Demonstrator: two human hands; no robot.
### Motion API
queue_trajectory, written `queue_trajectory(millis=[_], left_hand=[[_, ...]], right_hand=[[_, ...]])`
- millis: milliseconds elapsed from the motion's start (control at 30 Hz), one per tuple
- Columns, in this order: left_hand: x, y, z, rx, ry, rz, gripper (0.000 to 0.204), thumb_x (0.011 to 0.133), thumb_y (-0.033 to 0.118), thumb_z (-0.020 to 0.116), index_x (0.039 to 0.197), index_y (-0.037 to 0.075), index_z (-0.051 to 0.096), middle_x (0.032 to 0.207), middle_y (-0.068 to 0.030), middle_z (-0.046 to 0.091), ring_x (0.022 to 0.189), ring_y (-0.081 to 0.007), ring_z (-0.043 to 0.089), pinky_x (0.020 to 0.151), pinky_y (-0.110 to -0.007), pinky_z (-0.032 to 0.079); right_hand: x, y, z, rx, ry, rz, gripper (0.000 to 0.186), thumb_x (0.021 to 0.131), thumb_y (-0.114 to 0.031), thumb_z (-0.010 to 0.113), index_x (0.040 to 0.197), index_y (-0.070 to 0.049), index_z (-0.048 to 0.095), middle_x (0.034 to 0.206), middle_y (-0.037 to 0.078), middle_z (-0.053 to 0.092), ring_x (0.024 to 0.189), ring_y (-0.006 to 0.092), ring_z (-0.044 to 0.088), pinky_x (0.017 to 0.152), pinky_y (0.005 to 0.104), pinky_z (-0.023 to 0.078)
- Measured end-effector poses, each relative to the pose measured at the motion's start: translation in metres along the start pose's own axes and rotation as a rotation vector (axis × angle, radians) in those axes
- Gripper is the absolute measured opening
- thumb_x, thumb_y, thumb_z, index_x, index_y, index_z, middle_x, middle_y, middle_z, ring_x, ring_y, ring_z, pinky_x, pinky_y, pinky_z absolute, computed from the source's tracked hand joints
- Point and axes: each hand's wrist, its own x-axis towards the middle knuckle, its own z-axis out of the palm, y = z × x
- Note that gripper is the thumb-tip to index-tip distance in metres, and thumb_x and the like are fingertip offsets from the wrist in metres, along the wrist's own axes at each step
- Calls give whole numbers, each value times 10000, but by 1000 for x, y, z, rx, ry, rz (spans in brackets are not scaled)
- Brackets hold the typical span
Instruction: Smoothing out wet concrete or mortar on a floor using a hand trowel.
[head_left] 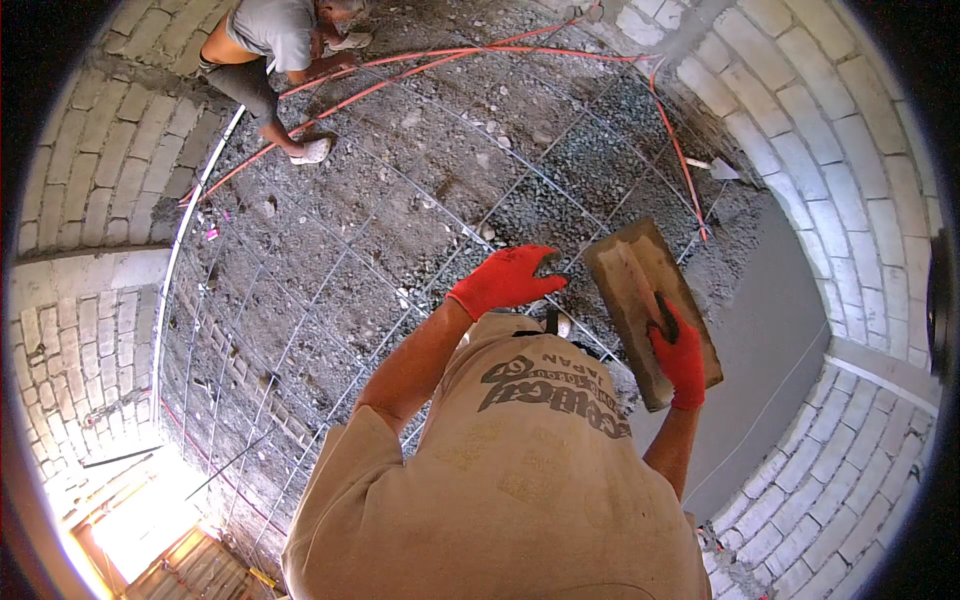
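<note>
My right hand, in a red glove, is wrapped round the handle of a large rectangular plastering float. The float has a worn, grey-brown board with a long grip down its middle, tilted at my right side. My left hand, gloved in red too, hovers before my body with its fingers apart and curved, holding nothing. Below it lies gravel crossed by a thin metal rod grid. Smooth wet grey concrete covers the floor along the right, beside the float.
Orange tubes run over the gravel at the far side, one trailing toward the concrete. A pointed trowel lies near the right block wall. Another person bends down at the far left, by a white pipe.
</note>
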Motion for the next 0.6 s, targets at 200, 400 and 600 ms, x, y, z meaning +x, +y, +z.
queue_trajectory(millis=[200, 400, 600], left_hand=[[3, -1, 0, -7, -6, -2, 673, 901, 540, 623, 1373, 68, 537, 1309, -214, 602, 1197, -364, 590, 1021, -427, 474], [4, 4, -5, -1, -40, -23, 708, 897, 564, 616, 1383, 57, 523, 1339, -217, 582, 1223, -370, 571, 1043, -437, 458], [6, 2, -4, 7, -59, -18, 722, 898, 575, 608, 1396, 62, 509, 1367, -216, 564, 1255, -370, 549, 1061, -439, 442]], right_hand=[[-1, -2, 0, 11, 3, -19, 590, 836, -93, 697, 1395, -21, 524, 1220, 216, 670, 1121, 288, 660, 959, 371, 484], [-4, 0, 1, -9, 31, -29, 589, 841, -95, 696, 1400, -29, 522, 1196, 215, 680, 1091, 273, 671, 936, 367, 490], [-6, -3, 0, 33, 11, 23, 585, 845, -93, 693, 1400, -26, 521, 1134, 211, 701, 1008, 242, 688, 887, 364, 509]])
